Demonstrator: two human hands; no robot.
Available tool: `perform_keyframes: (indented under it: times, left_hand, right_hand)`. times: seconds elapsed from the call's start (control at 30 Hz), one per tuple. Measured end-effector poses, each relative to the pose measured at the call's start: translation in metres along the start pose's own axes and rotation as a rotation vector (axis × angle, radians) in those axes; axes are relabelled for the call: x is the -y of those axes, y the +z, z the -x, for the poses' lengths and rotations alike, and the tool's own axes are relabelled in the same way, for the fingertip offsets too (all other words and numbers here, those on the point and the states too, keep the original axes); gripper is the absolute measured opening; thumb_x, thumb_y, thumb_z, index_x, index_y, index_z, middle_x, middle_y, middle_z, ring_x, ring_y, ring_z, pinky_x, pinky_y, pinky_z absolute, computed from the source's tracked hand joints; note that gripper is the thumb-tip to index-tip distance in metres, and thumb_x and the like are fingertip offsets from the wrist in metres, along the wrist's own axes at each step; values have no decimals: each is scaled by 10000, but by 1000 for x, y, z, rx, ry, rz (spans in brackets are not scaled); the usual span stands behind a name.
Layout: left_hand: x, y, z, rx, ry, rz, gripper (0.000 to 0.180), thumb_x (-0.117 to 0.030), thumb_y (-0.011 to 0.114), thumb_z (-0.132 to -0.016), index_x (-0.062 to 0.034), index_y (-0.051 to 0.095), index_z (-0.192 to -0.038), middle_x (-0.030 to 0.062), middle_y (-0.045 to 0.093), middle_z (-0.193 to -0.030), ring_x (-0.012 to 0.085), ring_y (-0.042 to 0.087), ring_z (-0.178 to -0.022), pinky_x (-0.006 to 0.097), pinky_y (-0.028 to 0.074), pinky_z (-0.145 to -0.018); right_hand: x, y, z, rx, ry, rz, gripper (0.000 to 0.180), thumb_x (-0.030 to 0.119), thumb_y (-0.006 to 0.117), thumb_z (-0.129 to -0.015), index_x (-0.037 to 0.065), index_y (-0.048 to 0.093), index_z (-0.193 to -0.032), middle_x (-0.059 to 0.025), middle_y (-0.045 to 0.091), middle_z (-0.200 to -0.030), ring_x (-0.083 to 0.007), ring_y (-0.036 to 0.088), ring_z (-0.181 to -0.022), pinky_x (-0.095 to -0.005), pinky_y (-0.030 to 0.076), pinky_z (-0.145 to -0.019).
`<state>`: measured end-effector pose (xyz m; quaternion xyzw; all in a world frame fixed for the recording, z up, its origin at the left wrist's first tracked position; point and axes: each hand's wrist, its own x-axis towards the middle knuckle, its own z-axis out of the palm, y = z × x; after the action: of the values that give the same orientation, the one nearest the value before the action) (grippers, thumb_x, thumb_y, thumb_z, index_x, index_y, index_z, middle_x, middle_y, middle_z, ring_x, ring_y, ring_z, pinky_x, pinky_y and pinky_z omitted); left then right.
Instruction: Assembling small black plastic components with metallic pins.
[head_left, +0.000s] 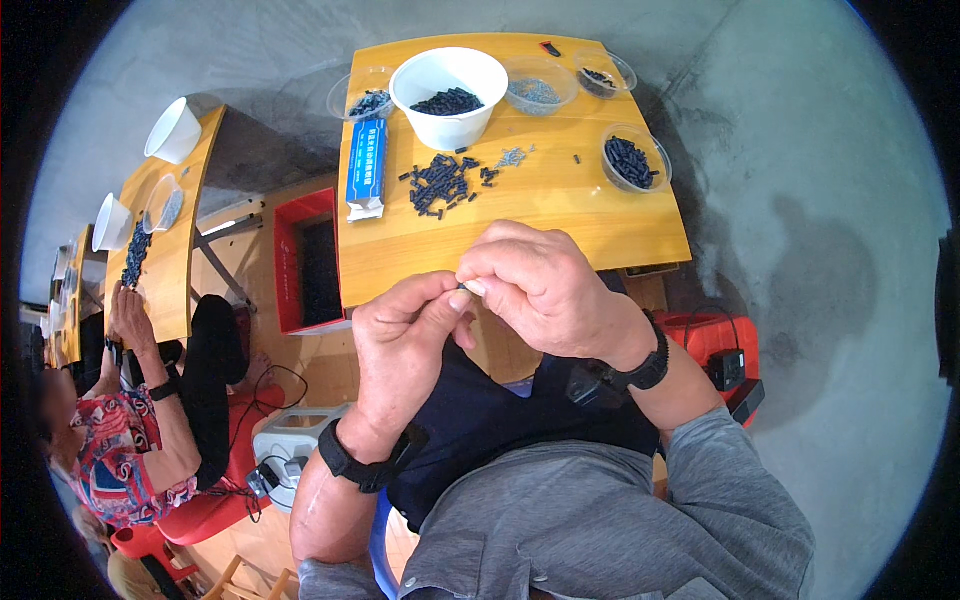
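- Grey concrete floor (800,200) surrounds your wooden table (560,215).
- One white bowl (449,95) of dark pieces stands among four clear dishes; one blue packet (366,165) lies beside it.
- Your left hand (405,340) and right hand (545,285) meet, fingertips pinching one tiny part (466,288), mostly hidden.
- One loose pile of dark pieces (440,183) lies mid-table, near the bowl.

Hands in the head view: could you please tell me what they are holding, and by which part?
A tiny pale piece is pinched between the fingertips of the left hand and right hand; which part cannot be told.
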<state>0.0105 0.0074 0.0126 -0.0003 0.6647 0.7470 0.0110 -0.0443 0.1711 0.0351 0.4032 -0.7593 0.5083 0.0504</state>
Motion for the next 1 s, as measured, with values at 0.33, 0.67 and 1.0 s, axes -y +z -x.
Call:
perform_keyframes:
  times: [0.33, 0.67, 1.0]
  left_hand:
    - [-2, -3, -2, -7, -4, 117, 135, -12, 580, -895, 68, 649, -979, 94, 664, -804, 122, 595, -608, 231, 497, -581]
    - [-3, -6, -4, 20, -39, 170, 133, -3, 580, -891, 73, 647, -978, 101, 663, -793, 134, 603, -602, 243, 510, -589]
    - [-1, -7, -3, 35, -80, 99, 85, 34, 605, -870, 57, 653, -935, 88, 654, -765, 114, 615, -598, 221, 505, -552]
  right_hand:
    - [4, 12, 2, -157, -15, -42, 108, -45, 627, -785, 3, 585, -872, -119, 562, -748, -261, 581, -640, -339, 463, -547]
    - [-4, 11, 3, -153, -69, -108, 153, -85, 623, -774, 8, 578, -887, -102, 567, -745, -238, 582, -640, -320, 462, -538]
    - [-9, 7, 6, -31, -9, -70, 131, -57, 614, -772, 19, 582, -874, -116, 549, -741, -299, 582, -661, -376, 464, -549]
